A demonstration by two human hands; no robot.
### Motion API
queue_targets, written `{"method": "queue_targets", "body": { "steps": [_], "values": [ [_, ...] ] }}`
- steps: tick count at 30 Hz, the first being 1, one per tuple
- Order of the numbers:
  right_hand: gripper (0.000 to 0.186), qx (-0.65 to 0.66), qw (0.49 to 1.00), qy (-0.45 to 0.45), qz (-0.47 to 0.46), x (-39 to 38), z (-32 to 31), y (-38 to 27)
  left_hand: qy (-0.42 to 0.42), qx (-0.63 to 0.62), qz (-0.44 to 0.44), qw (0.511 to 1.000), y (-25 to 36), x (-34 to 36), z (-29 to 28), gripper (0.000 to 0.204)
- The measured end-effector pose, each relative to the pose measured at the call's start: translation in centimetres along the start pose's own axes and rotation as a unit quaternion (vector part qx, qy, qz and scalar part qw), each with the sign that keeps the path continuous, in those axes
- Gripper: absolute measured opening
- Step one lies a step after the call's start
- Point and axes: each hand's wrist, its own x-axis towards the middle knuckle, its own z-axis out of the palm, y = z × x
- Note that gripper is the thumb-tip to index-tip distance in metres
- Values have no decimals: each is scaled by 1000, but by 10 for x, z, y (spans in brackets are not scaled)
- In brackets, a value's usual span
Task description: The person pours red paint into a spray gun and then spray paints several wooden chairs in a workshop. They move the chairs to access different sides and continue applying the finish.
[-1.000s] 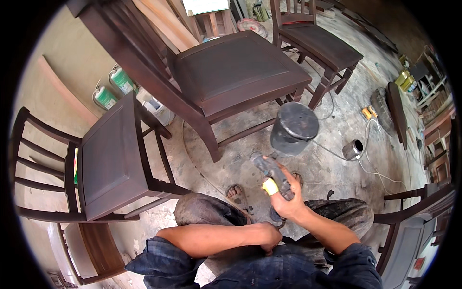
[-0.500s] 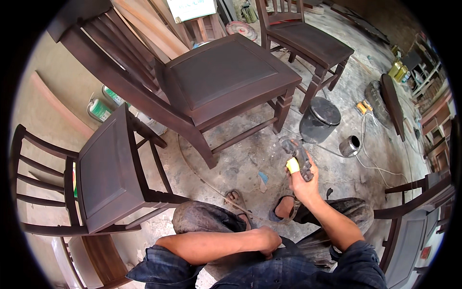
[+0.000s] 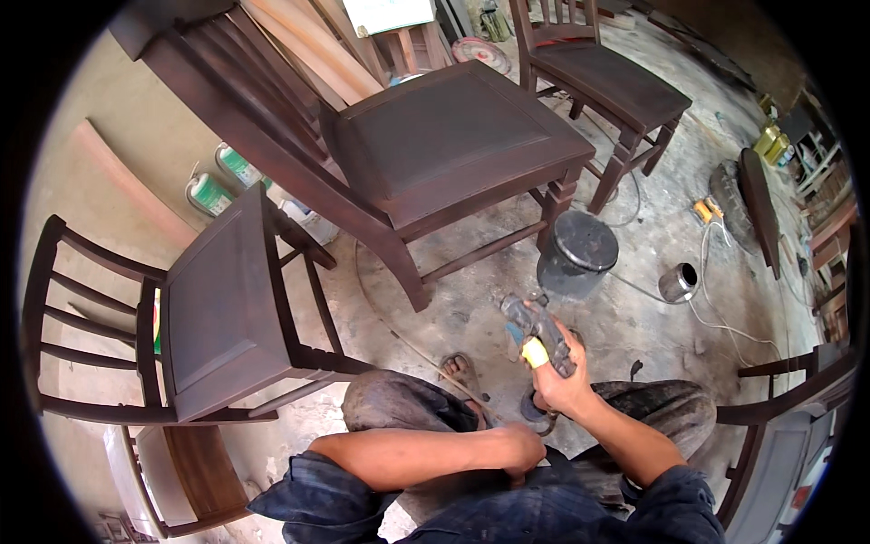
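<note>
My right hand (image 3: pixel 564 385) is closed around a dark, stained spray gun (image 3: pixel 546 331), held out above the floor between my knees. A bright yellow piece (image 3: pixel 536 352) shows at my thumb. My left hand (image 3: pixel 524 451) lies low in my lap with its fingers curled under; whatever they hold, if anything, is hidden. In front of me stands a large dark brown chair (image 3: pixel 453 136) with a panelled seat. Another dark chair (image 3: pixel 222 299) lies tipped at the left. A black bucket (image 3: pixel 580 249) stands just beyond the spray gun, near the large chair's front leg.
A third chair (image 3: pixel 607 82) stands at the far right of the large one. A metal can (image 3: pixel 678 282) rests by a pale cord (image 3: pixel 725 319). A thin hose (image 3: pixel 399 337) crosses the floor. More furniture (image 3: pixel 788 408) borders the right edge; green-labelled containers (image 3: pixel 210 195) stand by the wall.
The spray gun and my right hand have come lower and slightly left. The bucket is nearer me and further left against the chair. The whole view has shifted, and my left hand stays curled.
</note>
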Motion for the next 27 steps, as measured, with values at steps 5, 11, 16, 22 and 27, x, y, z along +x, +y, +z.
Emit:
{"method": "queue_targets", "body": {
  "steps": [5,11,16,22,27],
  "values": [
    [50,-11,999,-47,-15,-3,6,-19,-20,-4,9,1000,0,-3,-1,41],
    [48,-30,991,-90,-92,1,19,-40,-7,18,20,1000,-2,-1,1,50],
    [48,-31,997,-40,-50,0,15,-31,-10,10,13,1000,0,-3,-1,46],
    [48,-47,998,23,-18,-5,1,-29,10,3,5,1000,0,-5,0,47],
    [48,-23,1000,-17,1,-3,4,-38,47,-27,-2,999,-4,-25,-10,58]
  ]
}}
